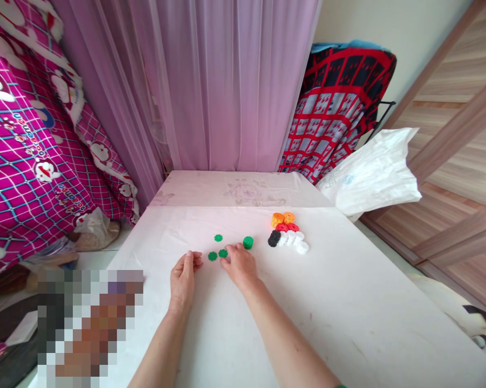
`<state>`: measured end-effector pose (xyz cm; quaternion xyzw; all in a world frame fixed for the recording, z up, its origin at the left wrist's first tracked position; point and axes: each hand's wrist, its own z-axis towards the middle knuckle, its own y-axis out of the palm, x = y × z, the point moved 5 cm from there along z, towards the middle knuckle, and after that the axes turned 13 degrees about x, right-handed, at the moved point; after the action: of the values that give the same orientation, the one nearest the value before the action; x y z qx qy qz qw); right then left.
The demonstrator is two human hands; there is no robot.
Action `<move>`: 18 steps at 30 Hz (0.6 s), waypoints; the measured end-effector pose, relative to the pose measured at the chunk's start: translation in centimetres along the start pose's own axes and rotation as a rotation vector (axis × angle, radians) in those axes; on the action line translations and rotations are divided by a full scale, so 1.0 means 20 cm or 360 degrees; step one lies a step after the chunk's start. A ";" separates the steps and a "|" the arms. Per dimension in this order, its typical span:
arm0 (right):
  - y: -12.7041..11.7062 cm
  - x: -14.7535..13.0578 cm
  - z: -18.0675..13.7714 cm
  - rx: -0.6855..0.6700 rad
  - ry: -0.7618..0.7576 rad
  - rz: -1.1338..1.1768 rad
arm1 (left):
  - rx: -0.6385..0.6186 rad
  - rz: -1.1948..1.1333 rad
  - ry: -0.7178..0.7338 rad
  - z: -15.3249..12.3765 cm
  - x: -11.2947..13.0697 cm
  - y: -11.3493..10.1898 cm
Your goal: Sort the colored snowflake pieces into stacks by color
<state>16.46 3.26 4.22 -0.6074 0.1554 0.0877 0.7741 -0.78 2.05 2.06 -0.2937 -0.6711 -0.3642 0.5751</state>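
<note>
My left hand (183, 275) rests at the table's middle, its fingers half curled and slightly apart, with nothing visible in it. Just right of it, my right hand (241, 265) has thumb and index finger at the edge of a small green notched plastic disc (223, 253). Beside that disc lies another green disc (212, 256), and a third green disc (218, 237) sits farther back. A short stack of green discs (248, 243) stands just beyond the right hand's knuckles.
Right of the green stack are orange discs (278, 219), red discs (287, 227), black discs (274, 238) and white discs (291, 237) on the white table (327, 312). A white plastic bag (368, 175) stands at the far right edge. A pixelated patch covers the lower left.
</note>
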 end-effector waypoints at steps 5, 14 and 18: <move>0.00 -0.01 0.02 0.0014 0.0017 0.0006 | -0.0015 0.0042 0.0036 0.00 0.00 0.00; -0.04 0.16 -0.09 0.0529 -0.0074 0.0359 | -0.0003 0.0047 0.0018 0.00 0.00 0.00; -0.16 0.30 -0.03 0.0735 0.0049 0.0305 | -0.0012 0.0058 0.0015 0.00 0.01 0.00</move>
<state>23.09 1.65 4.88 -0.3981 0.2401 0.1136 0.8780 -0.75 2.05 2.17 -0.3062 -0.6616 -0.3577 0.5836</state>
